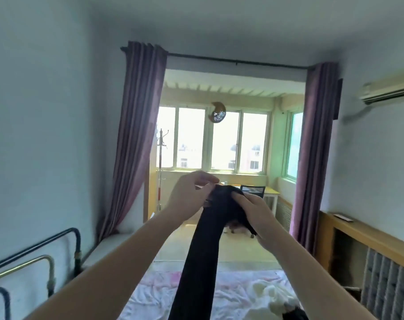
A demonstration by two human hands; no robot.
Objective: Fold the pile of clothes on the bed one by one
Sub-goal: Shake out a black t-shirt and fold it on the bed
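Both hands raised ahead, left hand (191, 195) left of right hand (254, 211), garment (203, 250) hanging between them over the bed (150, 296), clothes pile (272, 296) lower right

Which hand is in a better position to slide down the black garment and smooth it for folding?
Probably the right hand. It already sits lower along the black garment, gripping its side, while the left hand pinches the top edge and can hold it up.

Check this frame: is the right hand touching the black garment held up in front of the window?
Touching. The head view shows the right hand with its fingers curled over the top of the black garment, no gap visible; the left hand pinches the same top edge.
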